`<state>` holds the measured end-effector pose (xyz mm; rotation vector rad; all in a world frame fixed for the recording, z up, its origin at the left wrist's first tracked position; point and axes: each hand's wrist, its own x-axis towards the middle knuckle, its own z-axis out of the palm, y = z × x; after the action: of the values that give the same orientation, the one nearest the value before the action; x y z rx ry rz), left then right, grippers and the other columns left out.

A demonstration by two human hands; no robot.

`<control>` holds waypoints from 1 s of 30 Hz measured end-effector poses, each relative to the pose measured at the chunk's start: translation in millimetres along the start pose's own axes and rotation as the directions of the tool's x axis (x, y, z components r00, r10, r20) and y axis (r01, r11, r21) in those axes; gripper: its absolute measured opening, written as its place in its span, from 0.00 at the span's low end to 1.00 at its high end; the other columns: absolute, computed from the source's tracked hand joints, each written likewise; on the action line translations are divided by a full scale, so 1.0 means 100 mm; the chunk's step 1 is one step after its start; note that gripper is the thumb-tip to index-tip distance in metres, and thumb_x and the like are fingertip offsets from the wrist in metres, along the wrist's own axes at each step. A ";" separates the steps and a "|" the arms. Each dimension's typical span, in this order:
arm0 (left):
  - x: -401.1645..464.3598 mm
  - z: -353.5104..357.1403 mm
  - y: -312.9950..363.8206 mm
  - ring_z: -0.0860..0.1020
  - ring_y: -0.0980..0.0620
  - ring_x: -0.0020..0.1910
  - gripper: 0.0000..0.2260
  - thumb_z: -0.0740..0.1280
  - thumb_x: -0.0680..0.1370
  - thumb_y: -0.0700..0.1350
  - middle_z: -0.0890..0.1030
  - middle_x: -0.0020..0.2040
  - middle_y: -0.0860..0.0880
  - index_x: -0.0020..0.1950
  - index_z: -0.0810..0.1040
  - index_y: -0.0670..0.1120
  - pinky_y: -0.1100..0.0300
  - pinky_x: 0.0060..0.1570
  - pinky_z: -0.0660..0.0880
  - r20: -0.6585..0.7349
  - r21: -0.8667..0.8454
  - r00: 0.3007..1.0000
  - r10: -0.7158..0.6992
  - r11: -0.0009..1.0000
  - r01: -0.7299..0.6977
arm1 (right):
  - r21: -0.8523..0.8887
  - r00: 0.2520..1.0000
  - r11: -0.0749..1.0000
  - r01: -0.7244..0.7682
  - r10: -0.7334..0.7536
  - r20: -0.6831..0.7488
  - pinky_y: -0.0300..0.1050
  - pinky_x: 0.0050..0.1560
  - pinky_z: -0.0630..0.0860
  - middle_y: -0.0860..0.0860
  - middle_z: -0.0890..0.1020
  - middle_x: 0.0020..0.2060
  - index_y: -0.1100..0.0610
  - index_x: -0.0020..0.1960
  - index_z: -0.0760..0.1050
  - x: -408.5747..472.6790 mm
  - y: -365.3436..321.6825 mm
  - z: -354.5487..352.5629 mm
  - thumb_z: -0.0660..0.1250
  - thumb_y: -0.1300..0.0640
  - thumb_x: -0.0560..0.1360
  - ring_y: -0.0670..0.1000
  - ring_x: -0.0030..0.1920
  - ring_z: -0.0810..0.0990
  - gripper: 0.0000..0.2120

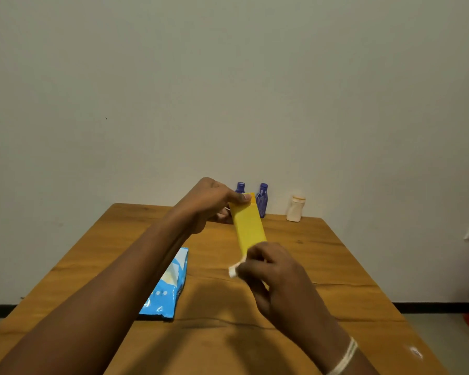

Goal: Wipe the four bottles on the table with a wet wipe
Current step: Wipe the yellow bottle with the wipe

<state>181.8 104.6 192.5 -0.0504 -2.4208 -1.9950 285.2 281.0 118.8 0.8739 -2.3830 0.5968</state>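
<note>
- Head view: the left hand point(211, 203) pinched the top of a yellow bottle point(248, 221), held tilted above the table point(322, 266) middle.
- The right hand point(271, 274) curled round its lower end, gripping a white wet wipe point(234, 269).
- Two purple bottles point(262, 200) and a white bottle point(295, 208) stood along the far edge; a blue wipe pack point(168, 285) lay toward the left edge.
</note>
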 end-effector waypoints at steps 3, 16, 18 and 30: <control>-0.03 -0.05 -0.01 0.85 0.43 0.40 0.21 0.78 0.72 0.43 0.82 0.48 0.37 0.54 0.78 0.28 0.58 0.34 0.82 0.016 -0.032 1.000 -0.016 0.999 0.016 | 0.078 0.997 0.996 -0.053 0.057 -0.053 0.31 0.44 0.74 0.43 0.78 0.48 0.48 0.52 0.82 -0.09 0.13 -0.01 0.72 0.57 0.74 0.41 0.49 0.75 0.08; -0.02 -0.18 0.01 0.85 0.42 0.40 0.19 0.77 0.73 0.42 0.81 0.46 0.38 0.56 0.78 0.31 0.49 0.43 0.85 -0.079 -0.151 0.993 -0.091 0.985 0.078 | 0.236 0.933 0.970 -0.057 0.136 -0.333 0.39 0.44 0.78 0.46 0.80 0.47 0.53 0.53 0.84 -0.07 0.25 0.11 0.73 0.59 0.75 0.43 0.50 0.79 0.07; -0.01 -0.14 -0.06 0.83 0.45 0.36 0.18 0.77 0.74 0.42 0.81 0.45 0.40 0.57 0.78 0.32 0.54 0.38 0.84 -0.076 -0.253 0.988 -0.136 0.961 0.113 | 0.359 0.852 0.926 -0.112 0.276 -0.446 0.36 0.43 0.79 0.47 0.82 0.48 0.54 0.54 0.84 -0.06 0.27 0.15 0.72 0.58 0.74 0.44 0.50 0.81 0.08; 0.02 0.06 -0.15 0.83 0.47 0.32 0.09 0.77 0.73 0.38 0.81 0.39 0.40 0.44 0.79 0.34 0.55 0.33 0.83 -0.206 -0.406 0.976 -0.070 0.914 -0.020 | 0.909 0.311 0.382 -0.167 0.895 -0.319 0.35 0.39 0.81 0.41 0.87 0.41 0.49 0.45 0.84 0.16 0.04 0.49 0.76 0.53 0.70 0.40 0.45 0.85 0.05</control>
<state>179.9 107.6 176.1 0.1880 -1.8549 -2.3411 256.7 249.2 90.4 -0.2560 -1.3688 1.9485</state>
